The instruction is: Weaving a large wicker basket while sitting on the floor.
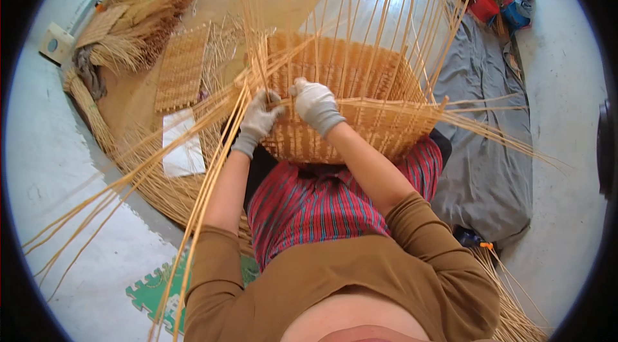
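Note:
A half-woven wicker basket [360, 136] rests on my lap, its tall upright canes [351, 14] rising from the walls. My left hand [259, 117], in a pale work glove, is closed on weaving canes at the basket's near left corner. Beside it, my right hand [317, 104], also gloved, is curled at the near rim, its fingers pressed together on a cane. Exactly which strands each holds is partly hidden. Long loose canes [148, 155] stream from that corner down to the left, and more canes [502, 136] stick out at the right corner.
Bundles of thin canes [141, 33] and a flat woven panel [183, 68] lie at the far left. A white sheet [182, 142] sits on canes nearby. Grey cloth [479, 149] covers the right side, with a red container [484, 7] beyond. A green foam mat [154, 290] lies near left.

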